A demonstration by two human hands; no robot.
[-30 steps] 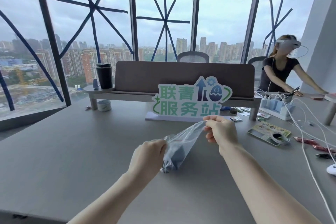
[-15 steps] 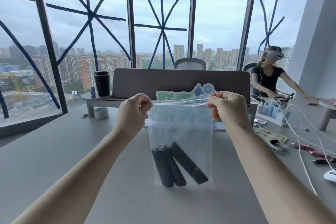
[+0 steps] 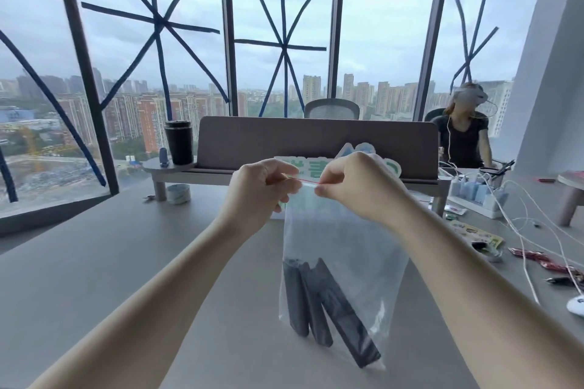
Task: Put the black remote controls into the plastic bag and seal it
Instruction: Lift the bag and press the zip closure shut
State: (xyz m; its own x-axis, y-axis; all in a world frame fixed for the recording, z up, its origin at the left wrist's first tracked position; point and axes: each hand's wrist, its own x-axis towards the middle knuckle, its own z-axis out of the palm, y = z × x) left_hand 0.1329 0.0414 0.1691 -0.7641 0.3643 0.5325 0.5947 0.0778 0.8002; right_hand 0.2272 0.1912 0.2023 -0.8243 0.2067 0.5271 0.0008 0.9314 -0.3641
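A clear plastic bag (image 3: 347,249) hangs in mid-air at the centre of the frame, above the grey surface (image 3: 132,262). The left hand (image 3: 262,191) and the right hand (image 3: 354,186) are close together at the bag's top edge, each pinching the red zip strip (image 3: 301,180) between thumb and fingertips; a short stretch of the strip shows between them. The bag droops below the hands, its lower right corner pointing toward the bottom of the frame.

Inside the bag, at its bottom, lie three black remote controls (image 3: 319,306), standing on end and fanned out: two lean close together on the left, and the third slants down to the right, reaching the bag's lowest corner.

Behind the hands, partly hidden by them, stands a green and white sign (image 3: 316,166) in front of a brown desk divider (image 3: 316,142). To the left of the divider a black tumbler (image 3: 179,142) sits on a small raised shelf (image 3: 161,167), with a roll of tape (image 3: 178,193) on the surface beneath. At the right of the frame, white cables (image 3: 524,218) run across the surface beside snack wrappers (image 3: 543,262), and a second person (image 3: 464,133) in a dark top sits at the far side. Large windows (image 3: 284,41) crossed with blue tape fill the upper frame.
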